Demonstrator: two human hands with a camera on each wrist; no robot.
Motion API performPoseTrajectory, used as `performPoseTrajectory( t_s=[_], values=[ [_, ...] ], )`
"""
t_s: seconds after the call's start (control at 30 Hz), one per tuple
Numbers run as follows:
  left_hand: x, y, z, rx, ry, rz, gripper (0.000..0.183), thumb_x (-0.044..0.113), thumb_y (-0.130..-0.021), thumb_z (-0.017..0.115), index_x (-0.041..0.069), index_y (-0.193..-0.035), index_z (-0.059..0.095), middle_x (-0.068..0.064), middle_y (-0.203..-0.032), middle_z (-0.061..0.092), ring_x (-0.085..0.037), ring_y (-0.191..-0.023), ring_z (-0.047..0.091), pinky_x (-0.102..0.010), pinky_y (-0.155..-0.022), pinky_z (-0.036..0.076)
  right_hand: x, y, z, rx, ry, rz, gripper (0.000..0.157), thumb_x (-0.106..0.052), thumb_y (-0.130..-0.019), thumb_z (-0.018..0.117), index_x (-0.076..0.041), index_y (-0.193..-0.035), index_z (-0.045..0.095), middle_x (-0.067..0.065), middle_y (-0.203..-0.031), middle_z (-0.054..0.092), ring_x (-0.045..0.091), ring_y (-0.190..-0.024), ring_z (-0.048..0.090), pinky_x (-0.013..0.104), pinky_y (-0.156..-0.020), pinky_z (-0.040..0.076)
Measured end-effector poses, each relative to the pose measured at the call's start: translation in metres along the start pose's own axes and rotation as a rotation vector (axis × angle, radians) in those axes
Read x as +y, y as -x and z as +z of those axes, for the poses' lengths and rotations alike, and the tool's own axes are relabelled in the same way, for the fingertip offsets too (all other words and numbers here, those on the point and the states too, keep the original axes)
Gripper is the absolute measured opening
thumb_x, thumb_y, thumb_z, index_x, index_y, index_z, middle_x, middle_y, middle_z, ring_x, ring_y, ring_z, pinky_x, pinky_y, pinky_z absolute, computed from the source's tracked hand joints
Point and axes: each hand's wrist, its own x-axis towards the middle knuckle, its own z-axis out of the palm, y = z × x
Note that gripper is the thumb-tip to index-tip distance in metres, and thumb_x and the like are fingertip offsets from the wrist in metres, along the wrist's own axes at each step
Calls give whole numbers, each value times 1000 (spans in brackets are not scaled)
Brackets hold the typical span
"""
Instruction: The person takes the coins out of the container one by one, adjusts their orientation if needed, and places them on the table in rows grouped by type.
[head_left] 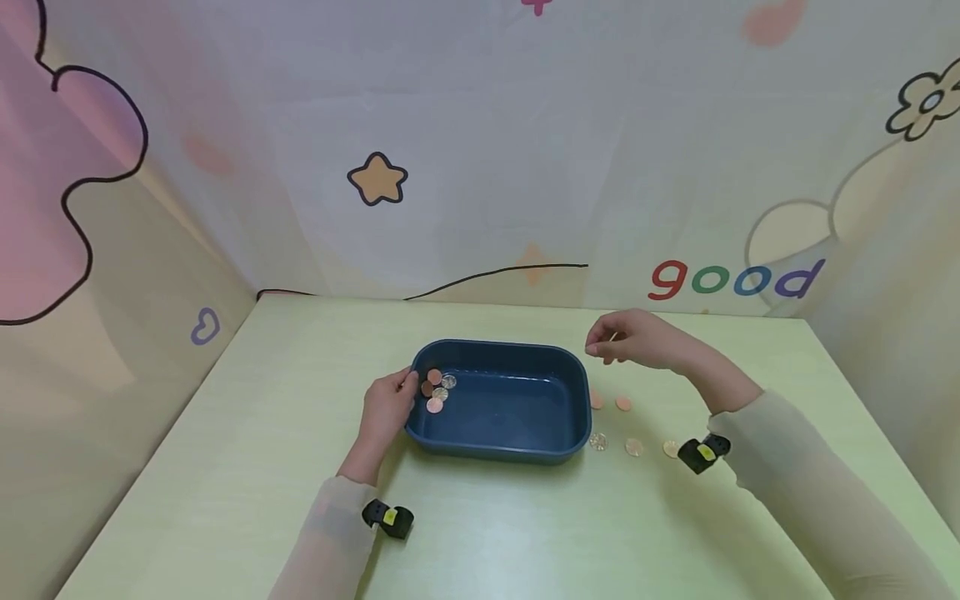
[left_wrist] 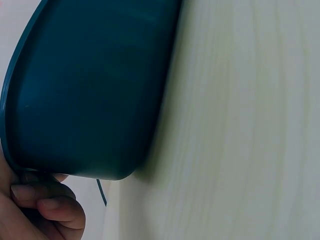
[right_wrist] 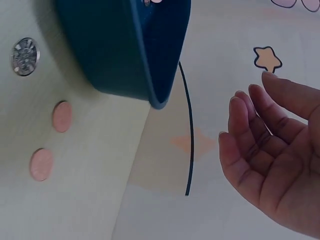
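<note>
A dark blue rectangular plastic basin [head_left: 498, 457] stands on the table, several copper and silver coins [head_left: 434, 406] lying at the left end of its floor. My left hand [head_left: 386, 407] grips the basin's left rim; in the left wrist view curled fingers [left_wrist: 62, 212] show under that end. Beyond the basin's right back corner, my right hand [head_left: 633, 337] is raised over the table. Its fingers bend loosely, and the right wrist view shows the thumb apart from them and nothing held. Below it lie a copper coin [head_left: 623, 404] and a silver coin [head_left: 598, 442].
More coins lie right of the basin, among them a gold-toned one [head_left: 633, 447] and another coin [head_left: 671, 449] beside the right wrist's black camera [head_left: 703, 453]. A printed cloth backdrop [head_left: 480, 167] rises behind the pale table [head_left: 480, 533] and along its sides.
</note>
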Motion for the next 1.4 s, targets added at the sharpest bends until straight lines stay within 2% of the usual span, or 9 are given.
performPoseTrajectory(
  t_s=[0.27, 0.57, 0.97, 1.17, 1.4],
  values=[
    [3, 0, -1, 3, -20, 6, 40, 21, -106, 50, -1, -137, 63, -7, -70, 60, -13, -64, 50, -24, -57, 38, -23, -35, 3, -76, 14, -18, 23, -17, -101, 63, 1, -114, 69, 16, -103, 73, 23, -90, 68, 33, -81, 58],
    [0, 0, 1, 10, -20, 18, 39, 21, -106, 51, -3, -134, 65, -8, -66, 60, -11, -60, 49, -22, -55, 38, -47, -73, 24, -136, 5, -72, 25, -20, -100, 65, -1, -116, 71, 19, -101, 74, 33, -90, 68, 41, -84, 57],
    [1, -1, -2, 0, -18, 9, 39, 21, -106, 51, -2, -134, 65, -2, -64, 55, -11, -60, 48, -22, -54, 37, -68, -112, 53, -226, 29, -174, 31, -18, -99, 66, 2, -122, 70, 23, -108, 74, 40, -101, 69, 30, -82, 58],
    [3, 0, -2, -7, -26, 6, 39, 20, -106, 51, -2, -134, 65, -4, -66, 58, -11, -61, 49, -23, -56, 38, -73, -126, 75, -264, 53, -172, 28, -17, -98, 68, 1, -120, 71, 17, -104, 76, 31, -94, 70, 26, -77, 56],
    [2, 0, -3, -5, -38, 6, 38, 20, -106, 50, -1, -133, 66, -5, -68, 59, -12, -62, 49, -23, -56, 38, -73, -139, 102, -276, 63, -173, 28, -12, -99, 65, 3, -122, 71, 17, -110, 76, 19, -86, 70, 26, -78, 58]
  ],
)
